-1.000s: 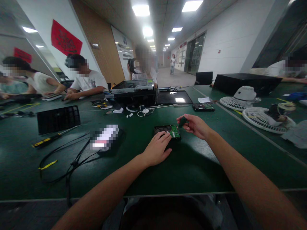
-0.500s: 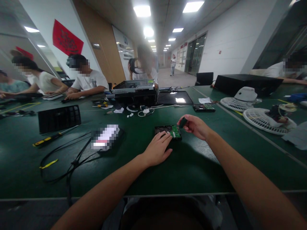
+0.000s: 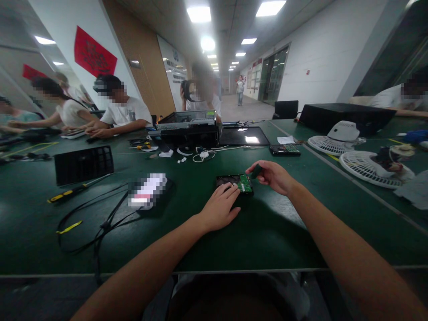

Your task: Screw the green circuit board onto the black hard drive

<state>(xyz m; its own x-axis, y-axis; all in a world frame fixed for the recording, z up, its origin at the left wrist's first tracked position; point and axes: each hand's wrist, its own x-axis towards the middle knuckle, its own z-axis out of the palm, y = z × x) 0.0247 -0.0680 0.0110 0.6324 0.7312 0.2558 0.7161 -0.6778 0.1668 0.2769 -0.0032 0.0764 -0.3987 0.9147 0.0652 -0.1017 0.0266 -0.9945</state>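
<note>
A hard drive [image 3: 246, 183] lies on the green table in front of me, its green circuit board facing up. My left hand [image 3: 220, 203] rests flat across the drive's near left part, fingers stretched out and hiding some of it. Just above the drive's right end, my right hand [image 3: 272, 176] is closed. Between thumb and fingers it pinches a small dark cylindrical object [image 3: 256, 171], tilted; its tip and exact kind are hard to make out.
A phone [image 3: 149, 191], black cables [image 3: 105, 226] and a yellow-black screwdriver [image 3: 68, 194] lie to the left, by a black panel [image 3: 84, 165]. A second drive [image 3: 285, 150], an open metal case [image 3: 190, 127] and fan parts [image 3: 369, 167] sit beyond. Other people sit around.
My right hand has tilted the dark object slightly, with fingertips a little further left. My left hand stays on the drive. People at the far left have shifted.
</note>
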